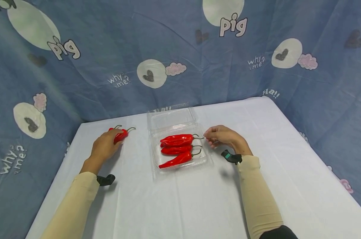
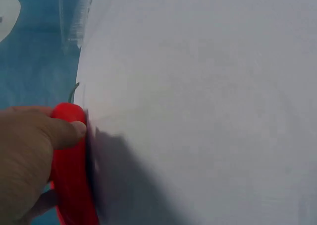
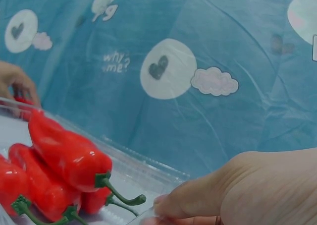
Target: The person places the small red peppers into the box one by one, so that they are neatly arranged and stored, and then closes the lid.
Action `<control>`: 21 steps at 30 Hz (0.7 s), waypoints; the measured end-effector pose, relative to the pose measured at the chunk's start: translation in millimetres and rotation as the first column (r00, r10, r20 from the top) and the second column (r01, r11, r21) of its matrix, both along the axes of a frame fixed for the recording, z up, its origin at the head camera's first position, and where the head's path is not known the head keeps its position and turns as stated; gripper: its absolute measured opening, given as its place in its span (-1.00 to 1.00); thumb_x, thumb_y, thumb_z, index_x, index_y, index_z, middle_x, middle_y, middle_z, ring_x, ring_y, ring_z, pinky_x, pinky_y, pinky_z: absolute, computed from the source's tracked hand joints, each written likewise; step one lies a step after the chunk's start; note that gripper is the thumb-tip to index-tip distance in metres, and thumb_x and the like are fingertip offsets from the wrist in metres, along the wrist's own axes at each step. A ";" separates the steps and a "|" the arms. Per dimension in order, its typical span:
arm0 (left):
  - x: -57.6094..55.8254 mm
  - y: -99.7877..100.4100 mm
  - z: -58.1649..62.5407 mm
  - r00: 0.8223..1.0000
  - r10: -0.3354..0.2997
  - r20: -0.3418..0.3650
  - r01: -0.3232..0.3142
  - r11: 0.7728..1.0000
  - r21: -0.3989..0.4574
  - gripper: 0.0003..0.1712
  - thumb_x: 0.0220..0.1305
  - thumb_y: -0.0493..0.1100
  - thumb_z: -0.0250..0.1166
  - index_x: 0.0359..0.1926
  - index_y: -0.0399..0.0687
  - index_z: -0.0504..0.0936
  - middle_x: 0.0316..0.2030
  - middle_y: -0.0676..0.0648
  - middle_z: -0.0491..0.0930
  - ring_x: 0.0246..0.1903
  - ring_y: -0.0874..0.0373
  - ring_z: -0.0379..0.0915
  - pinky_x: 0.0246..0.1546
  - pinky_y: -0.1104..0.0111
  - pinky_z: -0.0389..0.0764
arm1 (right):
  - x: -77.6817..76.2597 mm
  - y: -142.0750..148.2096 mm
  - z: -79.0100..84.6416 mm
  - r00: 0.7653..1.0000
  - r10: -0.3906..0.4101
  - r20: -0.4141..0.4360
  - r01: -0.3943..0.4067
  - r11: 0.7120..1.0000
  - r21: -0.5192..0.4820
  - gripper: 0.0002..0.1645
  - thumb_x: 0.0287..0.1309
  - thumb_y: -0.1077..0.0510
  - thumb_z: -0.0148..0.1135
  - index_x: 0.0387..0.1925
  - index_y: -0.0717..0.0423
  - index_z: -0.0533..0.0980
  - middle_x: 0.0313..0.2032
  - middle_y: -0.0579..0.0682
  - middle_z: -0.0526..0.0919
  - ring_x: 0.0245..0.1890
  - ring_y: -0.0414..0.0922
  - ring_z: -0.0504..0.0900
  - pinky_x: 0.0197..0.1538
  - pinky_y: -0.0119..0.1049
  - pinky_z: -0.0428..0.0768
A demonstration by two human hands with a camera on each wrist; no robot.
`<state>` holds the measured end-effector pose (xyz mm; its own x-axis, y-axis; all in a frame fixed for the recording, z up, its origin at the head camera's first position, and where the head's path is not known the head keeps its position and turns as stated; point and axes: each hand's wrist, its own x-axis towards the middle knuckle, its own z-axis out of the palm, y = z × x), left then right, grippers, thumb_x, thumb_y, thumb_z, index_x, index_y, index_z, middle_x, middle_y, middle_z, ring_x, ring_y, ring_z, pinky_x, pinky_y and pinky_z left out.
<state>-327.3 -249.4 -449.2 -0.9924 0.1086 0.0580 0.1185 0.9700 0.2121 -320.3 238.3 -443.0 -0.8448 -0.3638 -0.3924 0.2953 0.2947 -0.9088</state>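
Observation:
My left hand (image 1: 105, 146) is at the left side of the table, gripping a red chili pepper (image 2: 72, 165) with the thumb across its upper part. A second stem shows beside it in the head view, its pepper (image 1: 111, 129) mostly hidden by the fingers. In the middle stands a clear plastic clamshell box (image 1: 154, 156), its lid (image 1: 172, 119) folded back. Several red peppers (image 1: 176, 141) lie in it, green stems pointing right. My right hand (image 1: 223, 136) pinches the box's right rim between thumb and fingers, close to the stem tips (image 3: 131, 200).
A white cloth (image 1: 168, 205) covers the table. Blue printed fabric (image 1: 180, 39) hangs behind it and along both sides, meeting the table's back edge just beyond the lid. A black wrist camera (image 1: 106, 180) sits on the left wrist, another camera (image 1: 231, 156) on the right.

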 end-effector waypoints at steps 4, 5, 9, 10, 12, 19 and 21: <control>5.4 -3.4 -5.3 1.000 0.014 0.008 -0.014 1.000 0.024 -0.19 0.25 -0.19 0.43 0.47 0.01 0.30 0.32 -0.38 0.37 0.26 -0.44 0.25 0.12 -0.41 0.37 | 0.3 -0.7 1.7 1.000 0.005 -0.006 -0.005 1.000 0.006 -0.63 0.42 0.14 0.15 0.06 0.38 0.48 -0.42 -0.01 0.56 -0.45 -0.17 0.57 -0.23 -0.26 0.66; 6.6 -4.1 -7.1 1.000 0.017 0.006 -0.017 0.999 0.032 -0.18 0.25 -0.20 0.43 0.48 0.02 0.29 0.33 -0.37 0.36 0.27 -0.44 0.23 0.11 -0.42 0.37 | 0.4 -0.9 2.0 1.000 0.008 -0.007 -0.008 1.000 0.007 -0.63 0.42 0.14 0.15 0.06 0.38 0.48 -0.42 -0.01 0.56 -0.45 -0.17 0.57 -0.23 -0.26 0.66; 9.9 -6.1 -13.1 1.000 0.022 -0.022 -0.021 0.998 0.066 -0.17 0.26 -0.22 0.42 0.49 0.05 0.29 0.35 -0.35 0.35 0.28 -0.42 0.23 0.11 -0.41 0.37 | 0.2 -1.1 1.2 1.000 0.010 -0.006 -0.010 1.000 0.012 -0.64 0.42 0.15 0.15 0.06 0.38 0.48 -0.42 -0.01 0.57 -0.45 -0.18 0.58 -0.25 -0.28 0.66; 10.5 -6.2 -13.8 0.999 0.020 -0.030 -0.018 0.997 0.073 -0.18 0.26 -0.22 0.42 0.49 0.05 0.29 0.35 -0.34 0.35 0.29 -0.41 0.23 0.11 -0.41 0.37 | 0.0 -1.1 0.6 1.000 0.007 -0.004 -0.006 1.000 0.012 -0.64 0.42 0.15 0.15 0.05 0.37 0.49 -0.42 -0.01 0.57 -0.45 -0.17 0.57 -0.25 -0.28 0.66; 11.5 -6.1 -14.3 0.999 0.018 -0.037 -0.014 0.996 0.089 -0.18 0.27 -0.23 0.41 0.49 0.05 0.29 0.36 -0.33 0.35 0.29 -0.41 0.22 0.13 -0.41 0.36 | -0.1 -0.5 0.0 1.000 0.006 -0.007 -0.005 1.000 0.012 -0.64 0.43 0.14 0.15 0.04 0.38 0.48 -0.42 0.00 0.56 -0.45 -0.17 0.57 -0.25 -0.27 0.65; 15.7 -6.6 -15.7 0.999 0.015 -0.040 -0.011 0.993 0.114 -0.21 0.30 -0.21 0.38 0.50 0.06 0.29 0.38 -0.31 0.34 0.32 -0.39 0.20 0.17 -0.40 0.32 | 1.6 -0.8 1.2 1.000 0.008 -0.013 -0.008 1.000 0.014 -0.65 0.43 0.13 0.14 0.01 0.38 0.48 -0.43 -0.01 0.55 -0.45 -0.16 0.56 -0.24 -0.25 0.65; 16.3 -6.8 -16.6 0.999 0.017 -0.046 -0.012 0.993 0.117 -0.22 0.31 -0.21 0.38 0.50 0.07 0.30 0.38 -0.30 0.34 0.32 -0.38 0.21 0.19 -0.40 0.31 | 1.9 -0.9 2.2 1.000 0.006 -0.013 -0.005 1.000 0.013 -0.65 0.43 0.13 0.15 0.01 0.38 0.48 -0.43 -0.01 0.55 -0.45 -0.16 0.56 -0.25 -0.25 0.65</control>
<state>-311.0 -256.3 -465.8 -0.9897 0.0839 0.1160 0.1170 0.9406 0.3186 -318.4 237.4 -440.8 -0.8477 -0.3634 -0.3865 0.2821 0.3081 -0.9085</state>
